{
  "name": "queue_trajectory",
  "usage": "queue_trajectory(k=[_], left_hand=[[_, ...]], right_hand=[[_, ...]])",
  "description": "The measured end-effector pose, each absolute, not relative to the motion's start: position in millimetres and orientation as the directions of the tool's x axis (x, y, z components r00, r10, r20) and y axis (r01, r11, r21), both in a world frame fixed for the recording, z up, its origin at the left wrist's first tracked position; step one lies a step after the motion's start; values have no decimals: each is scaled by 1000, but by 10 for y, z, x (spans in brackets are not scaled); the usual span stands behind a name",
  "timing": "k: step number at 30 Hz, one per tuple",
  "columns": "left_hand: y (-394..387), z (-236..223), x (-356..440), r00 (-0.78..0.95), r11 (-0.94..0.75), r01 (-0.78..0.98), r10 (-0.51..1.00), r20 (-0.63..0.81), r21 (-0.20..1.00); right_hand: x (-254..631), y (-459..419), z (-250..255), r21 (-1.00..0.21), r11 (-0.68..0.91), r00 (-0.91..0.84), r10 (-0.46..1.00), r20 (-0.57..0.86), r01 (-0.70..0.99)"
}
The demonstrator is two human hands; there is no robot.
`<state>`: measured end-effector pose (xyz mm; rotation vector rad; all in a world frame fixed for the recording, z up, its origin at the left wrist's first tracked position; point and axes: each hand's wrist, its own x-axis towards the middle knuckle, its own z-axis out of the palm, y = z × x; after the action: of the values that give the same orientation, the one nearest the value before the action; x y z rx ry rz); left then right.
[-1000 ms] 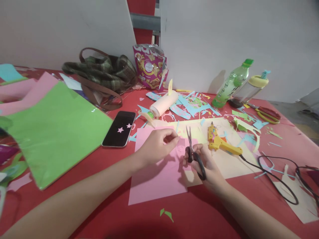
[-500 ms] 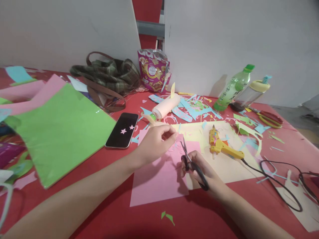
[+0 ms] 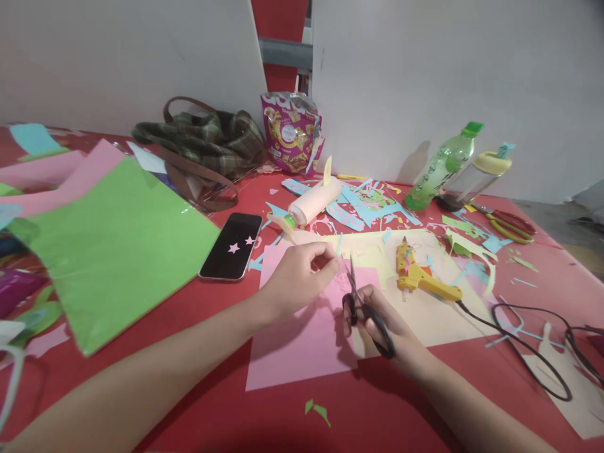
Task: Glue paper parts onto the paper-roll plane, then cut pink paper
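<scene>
My left hand hovers over a pink sheet of paper, its thumb and fingertips pinched on a small scrap of pink paper that hardly stands out from the sheet below. In my right hand is a pair of black-handled scissors, with fingers through the loops. The blades point up and away, close beside the left fingertips, and look nearly closed. Two small pink paper stars lie on a black phone left of my hands.
A yellow glue gun with a black cord lies on cream paper at right. Behind are a wrapped roll, paper scraps, a snack bag, a green bottle, a clear cup and pliers. Green sheet at left.
My left hand has shifted slightly right and down. The scissors' blades have turned a little to the right and sit closer together. Everything else lies as before.
</scene>
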<state>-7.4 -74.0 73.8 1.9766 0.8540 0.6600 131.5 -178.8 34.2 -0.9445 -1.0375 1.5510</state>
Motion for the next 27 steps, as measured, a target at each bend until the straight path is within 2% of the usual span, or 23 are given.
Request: queue_trajectory(k=[27], left_hand=[[-724, 768, -73, 643, -383, 323, 760, 97, 865]], right_hand=[[1333, -1807, 342, -941, -184, -217, 968, -124, -284]])
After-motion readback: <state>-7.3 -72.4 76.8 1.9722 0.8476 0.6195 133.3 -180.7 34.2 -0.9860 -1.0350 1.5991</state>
